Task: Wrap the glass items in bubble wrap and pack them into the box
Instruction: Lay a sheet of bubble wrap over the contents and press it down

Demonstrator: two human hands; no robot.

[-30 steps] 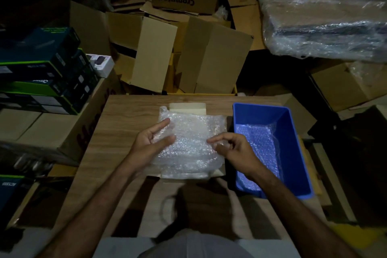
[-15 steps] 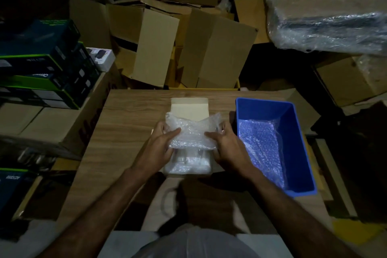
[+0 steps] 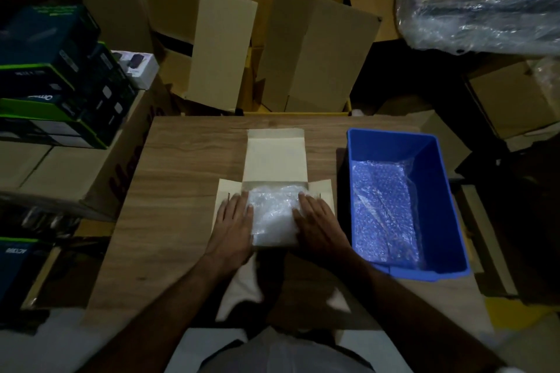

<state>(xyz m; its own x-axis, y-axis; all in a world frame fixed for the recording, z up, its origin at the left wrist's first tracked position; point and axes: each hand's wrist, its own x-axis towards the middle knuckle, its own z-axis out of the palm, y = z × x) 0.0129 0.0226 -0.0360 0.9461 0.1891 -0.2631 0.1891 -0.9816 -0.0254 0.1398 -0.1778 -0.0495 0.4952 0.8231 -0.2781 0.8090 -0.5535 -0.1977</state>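
The bubble-wrapped bundle (image 3: 274,215) lay inside the small cardboard box (image 3: 231,188) at the middle of the wooden table (image 3: 181,191), filling the box's cavity almost edge to edge. What glass it held we could not make out through the wrap. Our left hand (image 3: 233,222) lay flat on the bundle's left edge, fingers straight and together, palm down over the box's left flap. Our right hand (image 3: 316,221) lay the same way on the right edge, over the right flap. Neither hand gripped anything; both were spread flat, pressing on the bundle from either side. The box stood open, its long top flap (image 3: 275,154) laid back on the table away from us and the two side flaps folded outward.

Just to the right of the box sat a blue plastic bin (image 3: 433,200), holding a loose sheet of bubble wrap (image 3: 385,212) along its floor.

Beyond the table, open brown cartons (image 3: 315,51) leaned upright. To our left stood a stack of dark printed boxes (image 3: 57,79). At upper right lay a large item in clear plastic film (image 3: 481,0).
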